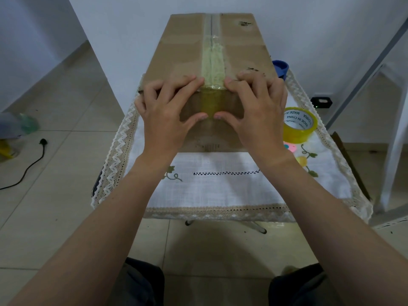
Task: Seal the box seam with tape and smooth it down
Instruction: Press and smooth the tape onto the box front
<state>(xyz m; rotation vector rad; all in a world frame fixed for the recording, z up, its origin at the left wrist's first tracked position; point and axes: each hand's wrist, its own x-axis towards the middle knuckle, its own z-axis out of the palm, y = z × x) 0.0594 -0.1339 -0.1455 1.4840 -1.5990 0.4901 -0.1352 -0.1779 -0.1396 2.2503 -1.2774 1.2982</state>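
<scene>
So the cardboard box [183, 51] is sitting lengthwise on a small table covered with a white lace-trimmed tablecloth [220, 191], and both hands are working its near end. A strip of yellowish tape [212, 62] is running down the centre seam on top, folding over the near edge and carrying on a little way down the front face. The left hand [163, 113] is spreading out flat, fingers curling over the top edge just left of the tape with the index fingertip touching the tape's border, while the thumb is pressing against the front face right at the tape's lower end. The right hand [258, 109] is mirroring that on the other side, fingers draping over the top edge, thumb pushing on the front face so the two thumb tips are nearly meeting over the tape. Neither hand is gripping anything, they're both splayed and pressing down on cardboard and tape. The roll of yellow tape [299, 124] is lying on the tablecloth just to the right of the box, near the right wrist but not touching it. Something blue [280, 67] is peeking out behind the box's right side, can't tell what it is.
</scene>
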